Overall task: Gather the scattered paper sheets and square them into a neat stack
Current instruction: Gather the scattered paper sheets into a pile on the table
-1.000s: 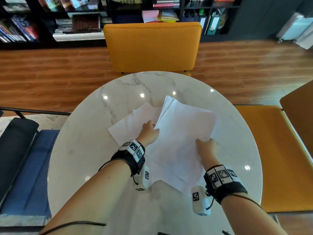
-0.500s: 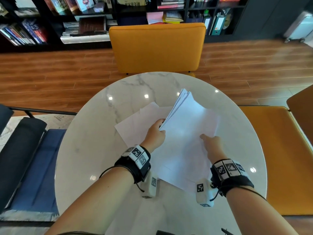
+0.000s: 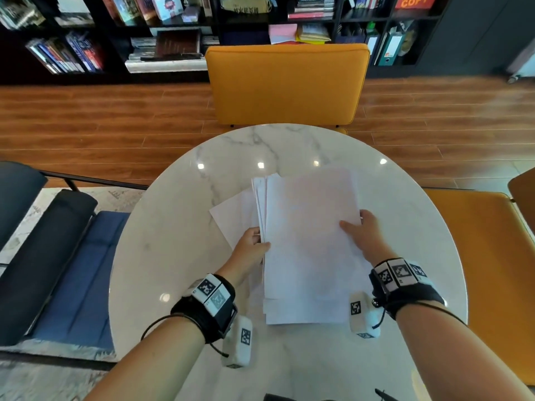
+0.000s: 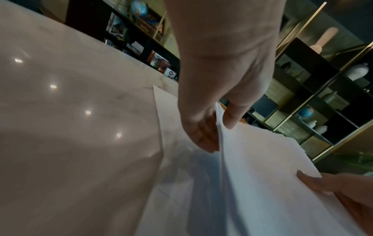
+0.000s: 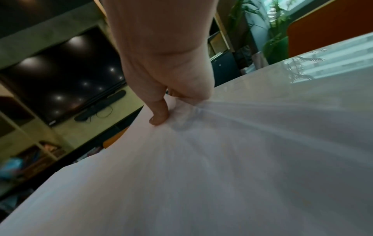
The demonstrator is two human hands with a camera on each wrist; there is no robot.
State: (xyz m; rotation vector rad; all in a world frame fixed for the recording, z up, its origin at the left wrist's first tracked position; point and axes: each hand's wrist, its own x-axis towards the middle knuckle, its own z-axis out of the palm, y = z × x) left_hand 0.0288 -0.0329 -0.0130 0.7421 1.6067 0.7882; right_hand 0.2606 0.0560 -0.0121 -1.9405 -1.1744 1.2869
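Note:
A bundle of white paper sheets (image 3: 309, 241) hangs a little above the round marble table (image 3: 173, 256), its left edges fanned. My left hand (image 3: 254, 247) pinches the bundle's left edge, thumb on top and fingers under, plain in the left wrist view (image 4: 219, 127). My right hand (image 3: 362, 233) grips the right edge with the thumb on the top sheet (image 5: 181, 159) and the fingers hidden below. A single loose sheet (image 3: 234, 218) lies flat on the table to the left, partly under the bundle.
An orange chair (image 3: 286, 85) stands at the table's far side and another orange seat (image 3: 474, 256) at the right. A dark blue bench (image 3: 58, 256) sits on the left. Bookshelves (image 3: 144, 33) line the back wall.
Both hands have lifted the bundle and turned it so its long sides run away from me. The sheets have drawn closer together. My right hand has shifted to the right edge.

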